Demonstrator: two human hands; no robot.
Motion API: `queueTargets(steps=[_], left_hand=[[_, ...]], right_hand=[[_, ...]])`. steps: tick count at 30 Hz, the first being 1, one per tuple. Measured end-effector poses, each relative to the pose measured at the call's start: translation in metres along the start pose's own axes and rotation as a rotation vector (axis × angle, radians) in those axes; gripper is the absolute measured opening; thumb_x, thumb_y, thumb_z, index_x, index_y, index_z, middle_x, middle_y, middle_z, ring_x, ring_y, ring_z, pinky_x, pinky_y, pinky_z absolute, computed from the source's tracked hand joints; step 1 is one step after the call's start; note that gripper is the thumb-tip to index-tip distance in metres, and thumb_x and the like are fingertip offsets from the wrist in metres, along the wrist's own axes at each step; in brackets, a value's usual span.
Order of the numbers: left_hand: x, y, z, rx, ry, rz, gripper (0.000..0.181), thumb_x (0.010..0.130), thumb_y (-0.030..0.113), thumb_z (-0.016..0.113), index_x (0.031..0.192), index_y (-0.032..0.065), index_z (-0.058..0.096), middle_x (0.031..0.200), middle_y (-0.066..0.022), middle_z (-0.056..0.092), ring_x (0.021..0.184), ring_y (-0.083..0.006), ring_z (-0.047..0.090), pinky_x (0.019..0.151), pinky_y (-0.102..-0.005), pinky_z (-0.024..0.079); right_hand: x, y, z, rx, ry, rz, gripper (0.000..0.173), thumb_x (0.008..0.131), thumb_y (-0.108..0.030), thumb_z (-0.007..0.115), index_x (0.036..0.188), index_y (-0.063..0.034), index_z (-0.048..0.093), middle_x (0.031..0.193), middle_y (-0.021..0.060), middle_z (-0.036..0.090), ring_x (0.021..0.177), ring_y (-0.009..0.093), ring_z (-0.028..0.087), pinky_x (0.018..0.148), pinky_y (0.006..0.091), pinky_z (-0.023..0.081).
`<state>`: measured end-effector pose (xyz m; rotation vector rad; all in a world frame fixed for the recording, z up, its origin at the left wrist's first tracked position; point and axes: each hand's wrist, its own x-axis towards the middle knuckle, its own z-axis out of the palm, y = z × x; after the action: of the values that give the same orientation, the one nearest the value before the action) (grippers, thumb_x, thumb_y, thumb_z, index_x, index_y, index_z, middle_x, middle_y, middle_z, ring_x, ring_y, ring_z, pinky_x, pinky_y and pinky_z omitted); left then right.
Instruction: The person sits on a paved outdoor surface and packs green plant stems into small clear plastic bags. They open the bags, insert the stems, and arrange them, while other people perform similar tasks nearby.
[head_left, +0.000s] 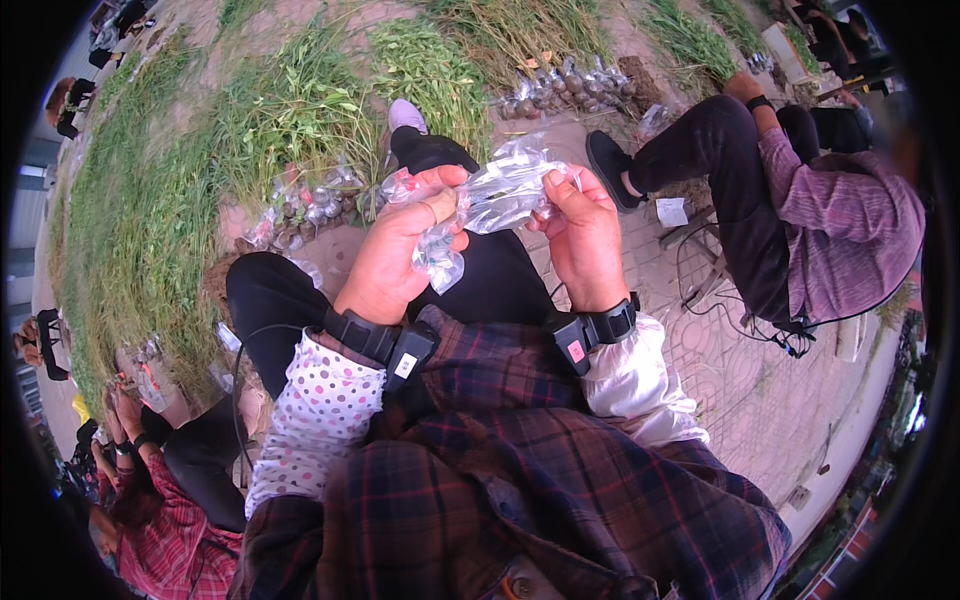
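Observation:
A crumpled clear plastic bag (506, 195) is stretched between my two hands, above my lap. My left hand (409, 236) grips its left end, and more bunched clear plastic (439, 259) hangs below the fingers. A tan wrap covers part of the left thumb. On the bag's right edge, my right hand (581, 232) pinches the film between thumb and fingers. Whether anything lies inside the bag cannot be made out. Beyond my left hand, several plants lie on the ground with their root ends in clear plastic bags (307, 210).
More plants with bagged root balls (566, 86) lie in front. A co-worker in a purple top (847, 217) sits at right, near black cables (705, 300) and a paper slip (671, 212). Another person in a red plaid shirt (176, 555) sits at lower left. Cut greenery (150, 225) covers the left ground.

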<state>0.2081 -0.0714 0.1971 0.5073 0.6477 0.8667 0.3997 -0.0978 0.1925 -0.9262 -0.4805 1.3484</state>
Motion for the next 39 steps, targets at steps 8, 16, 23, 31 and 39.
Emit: queueTargets(steps=[8,16,23,31,39], left_hand=[[0.000,0.003,0.010,-0.033,-0.010,0.091,0.016,0.092,0.010,0.050,0.107,0.0059,0.051,0.089,-0.0053,0.057,0.080,-0.0158,0.058,0.067,-0.0279,0.048],[0.002,0.001,0.011,-0.123,-0.115,0.050,0.012,0.087,0.005,0.054,0.097,0.0064,0.049,0.076,-0.0046,0.053,0.064,-0.0153,0.055,0.063,-0.0303,0.046],[0.001,0.001,0.022,-0.050,-0.039,-0.079,0.013,0.088,0.011,0.054,0.100,0.0068,0.050,0.072,0.0004,0.048,0.062,-0.0101,0.048,0.060,-0.0304,0.043],[0.005,0.014,0.022,0.013,-0.075,-0.211,0.015,0.088,0.011,0.054,0.101,0.0059,0.050,0.085,-0.0014,0.052,0.068,-0.0090,0.051,0.062,-0.0247,0.044],[0.012,0.003,0.032,-0.095,-0.055,0.031,0.013,0.095,0.011,0.045,0.103,0.0018,0.046,0.081,-0.0067,0.053,0.073,-0.0147,0.057,0.090,-0.0330,0.044]], right_hand=[[0.009,0.019,-0.005,-0.566,0.063,-0.390,0.004,0.084,-0.007,0.061,0.085,-0.0034,0.058,0.072,-0.0010,0.055,0.063,0.007,0.050,0.054,0.0251,0.042],[0.017,0.018,0.005,-1.241,0.180,-0.871,0.010,0.074,-0.001,0.060,0.074,-0.0030,0.050,0.068,0.0136,0.050,0.060,0.033,0.051,0.054,0.0399,0.041],[0.026,0.008,-0.002,-1.439,0.110,-1.038,0.014,0.069,0.000,0.061,0.075,-0.0046,0.049,0.070,0.0120,0.048,0.063,0.033,0.051,0.056,0.0417,0.041],[0.043,-0.014,-0.006,-1.562,-0.093,-1.176,0.018,0.067,0.004,0.061,0.080,-0.0027,0.052,0.067,0.0132,0.045,0.063,0.034,0.049,0.056,0.0403,0.041],[0.041,-0.004,0.016,-0.377,0.117,-0.286,0.008,0.091,-0.007,0.047,0.084,-0.0065,0.046,0.070,-0.0004,0.052,0.061,0.007,0.050,0.049,0.0231,0.040]])
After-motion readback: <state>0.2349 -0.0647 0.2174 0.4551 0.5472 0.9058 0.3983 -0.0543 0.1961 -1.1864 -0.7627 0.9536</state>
